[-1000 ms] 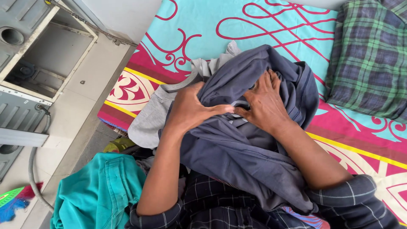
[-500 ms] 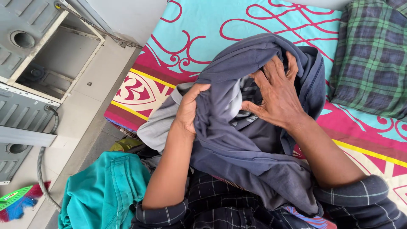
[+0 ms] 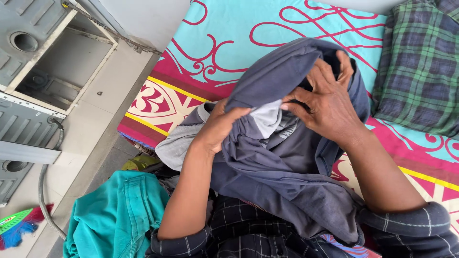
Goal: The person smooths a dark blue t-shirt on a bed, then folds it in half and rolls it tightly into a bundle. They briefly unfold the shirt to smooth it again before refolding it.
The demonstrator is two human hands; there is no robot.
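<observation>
A dark grey-blue garment [image 3: 287,181] with a pale grey inner lining is bunched up in front of me, over the patterned bed. My left hand [image 3: 219,126] grips a fold of it at the left, fingers curled into the cloth. My right hand [image 3: 330,102] is pressed against the upper part of the garment, fingers spread and partly pushed into its opening. The lower part of the garment hangs down onto my lap. Both forearms are bare, with checked dark sleeves rolled at the elbows.
The bed [image 3: 229,43] has a turquoise sheet with red swirls and a red and yellow border. A green plaid pillow [image 3: 420,67] lies at the right. A teal garment [image 3: 114,215] is heaped at lower left. A grey machine with a hose [image 3: 45,191] stands on the left floor.
Both hands have lifted the garment higher and worked further into it. More of the pale lining now shows between the hands.
</observation>
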